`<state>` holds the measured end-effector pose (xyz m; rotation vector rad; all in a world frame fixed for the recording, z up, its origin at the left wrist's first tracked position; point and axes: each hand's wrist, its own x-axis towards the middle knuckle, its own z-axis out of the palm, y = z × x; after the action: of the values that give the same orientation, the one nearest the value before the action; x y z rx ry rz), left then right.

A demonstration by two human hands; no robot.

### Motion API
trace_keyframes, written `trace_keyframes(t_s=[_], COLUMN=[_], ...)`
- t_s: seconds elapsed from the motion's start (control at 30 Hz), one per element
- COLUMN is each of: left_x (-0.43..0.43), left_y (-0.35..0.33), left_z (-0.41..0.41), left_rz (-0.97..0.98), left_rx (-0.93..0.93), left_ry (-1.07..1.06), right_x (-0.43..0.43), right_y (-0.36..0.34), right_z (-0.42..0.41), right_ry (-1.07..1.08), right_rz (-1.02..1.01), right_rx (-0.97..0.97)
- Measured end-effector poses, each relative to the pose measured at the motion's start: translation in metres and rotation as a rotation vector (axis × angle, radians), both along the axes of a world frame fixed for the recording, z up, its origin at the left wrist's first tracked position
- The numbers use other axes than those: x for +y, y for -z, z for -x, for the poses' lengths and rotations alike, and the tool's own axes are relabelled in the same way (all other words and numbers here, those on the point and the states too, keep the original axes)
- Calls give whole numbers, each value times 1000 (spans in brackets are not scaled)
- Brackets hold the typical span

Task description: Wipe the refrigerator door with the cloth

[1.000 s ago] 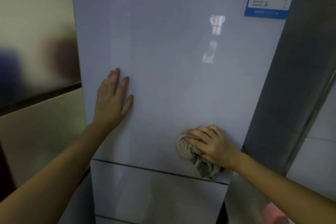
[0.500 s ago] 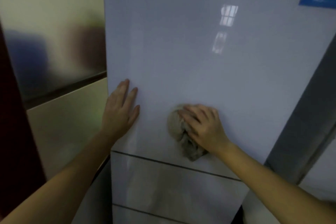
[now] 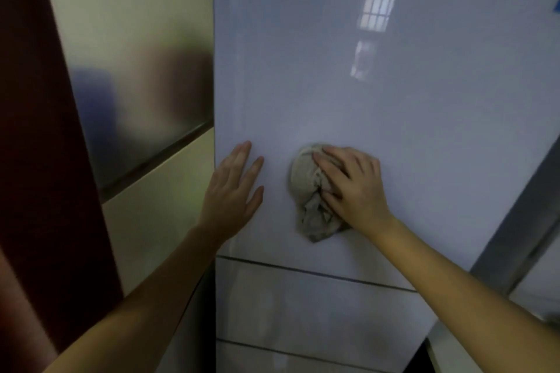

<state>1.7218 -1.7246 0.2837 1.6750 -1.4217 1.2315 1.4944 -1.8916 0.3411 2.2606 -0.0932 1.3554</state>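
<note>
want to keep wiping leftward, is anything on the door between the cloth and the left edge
Yes: the left hand lies flat on the pale glossy refrigerator door, between the crumpled grey cloth under the right hand and the door's left edge.

blue sticker [image 3: 557, 7] cut off, cloth [image 3: 309, 191] perhaps half hidden

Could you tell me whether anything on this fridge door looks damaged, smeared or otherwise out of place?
Nothing stands out. The glossy pale lavender refrigerator door shows no dent, crack or spill, only a window reflection. The right hand presses a crumpled grey-beige cloth flat against it, and the left hand rests open near the door's left edge.
</note>
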Motion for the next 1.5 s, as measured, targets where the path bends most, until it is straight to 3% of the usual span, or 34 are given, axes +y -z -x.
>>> trace_keyframes(t_s=[0.1, 0.27, 0.33, 0.7, 0.97, 1.27, 1.5], left_x=[1, 0, 1, -4, -12, -46, -73], left_y=[1, 2, 2, -2, -9, -3, 9], left_z=[0, 3, 3, 16, 38, 90, 135], left_rz=[-2, 0, 0, 23, 12, 50, 57], left_rx=[11, 40, 34, 59, 83, 114, 56], left_ry=[13, 20, 32, -14, -75, -31, -6], right_x=[4, -1, -2, -11, -32, -81, -112], right_y=[23, 124, 136, 1, 54, -8, 57], right_z=[-8, 5, 12, 38, 61, 137, 188], right_ry=[5, -53, -50, 80, 31, 66, 31], right_rz=[15, 250, 270, -29, 180, 41, 101], right_rx=[29, 455, 507, -11, 202, -13, 94])
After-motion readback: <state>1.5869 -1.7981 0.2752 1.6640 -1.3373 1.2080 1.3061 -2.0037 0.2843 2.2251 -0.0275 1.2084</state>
